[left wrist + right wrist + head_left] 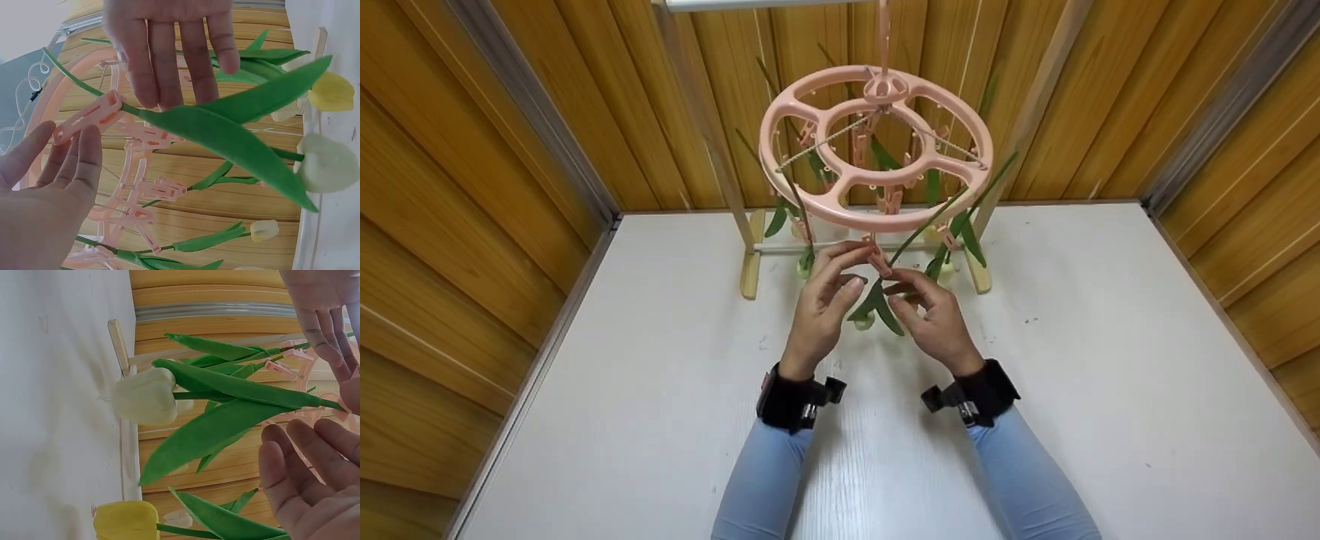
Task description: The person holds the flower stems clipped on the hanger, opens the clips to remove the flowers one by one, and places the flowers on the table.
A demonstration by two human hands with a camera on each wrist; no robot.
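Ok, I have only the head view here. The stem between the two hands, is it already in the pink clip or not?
Observer: Yes. In the left wrist view the pink clip bites the end of the green stem.
Operator: Do the hands grip that clip?
Observer: No. The left hand lies close under it with relaxed fingers, and the right hand holds straight fingers in front of the stem.
Operator: And what colour is its flower?
Observer: White. The right wrist view shows the white tulip plainly, with a yellow tulip on another stem beside it.
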